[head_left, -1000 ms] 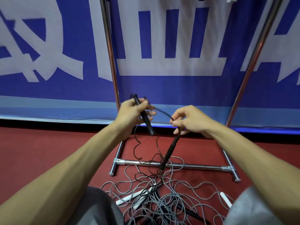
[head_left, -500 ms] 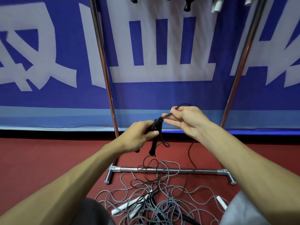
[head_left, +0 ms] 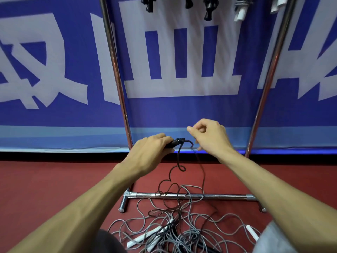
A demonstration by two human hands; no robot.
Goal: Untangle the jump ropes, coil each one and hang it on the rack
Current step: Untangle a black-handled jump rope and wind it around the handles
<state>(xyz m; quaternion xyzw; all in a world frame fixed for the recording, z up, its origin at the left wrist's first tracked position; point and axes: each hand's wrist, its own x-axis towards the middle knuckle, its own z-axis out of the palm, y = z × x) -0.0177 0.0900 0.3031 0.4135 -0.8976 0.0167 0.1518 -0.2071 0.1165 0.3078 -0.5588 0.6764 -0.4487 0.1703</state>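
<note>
Left hand (head_left: 151, 152) gripped black handles (head_left: 176, 142); right hand (head_left: 211, 137) curled, lower fingers hooking black cord (head_left: 179, 161); cord hung down into grey tangle (head_left: 164, 229) by rack base (head_left: 182, 195).

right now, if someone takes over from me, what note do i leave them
Left hand grips the black plastic jump-rope handles. Right hand is curled beside their thin black cord; grip unclear.
The cord drops into the tangle of grey ropes with white handles on the red floor, across the chrome rack's base bar.
Done: some ropes hang up top.
Left: free, coil, hang the rest.
</note>
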